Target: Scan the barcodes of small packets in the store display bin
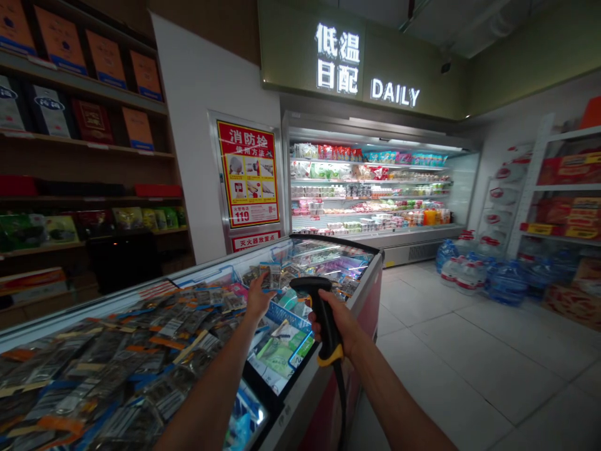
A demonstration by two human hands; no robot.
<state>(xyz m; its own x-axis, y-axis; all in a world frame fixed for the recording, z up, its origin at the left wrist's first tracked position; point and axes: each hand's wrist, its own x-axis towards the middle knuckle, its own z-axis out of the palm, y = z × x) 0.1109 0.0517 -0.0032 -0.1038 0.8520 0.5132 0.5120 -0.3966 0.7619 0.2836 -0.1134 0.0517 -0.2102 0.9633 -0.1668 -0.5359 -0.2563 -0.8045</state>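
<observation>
Head view: scanner [325,321] in right hand [344,322]

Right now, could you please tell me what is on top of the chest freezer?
Many small packets with orange and blue edges lie heaped there. The left forearm covers some, and what lies directly beneath the heap is hidden.

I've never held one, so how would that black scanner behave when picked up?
The scanner, with its hard-looking shell, probably stays stiff. Its dangling cord likely flops and may drag. The broad head could make it top-heavy.
</observation>
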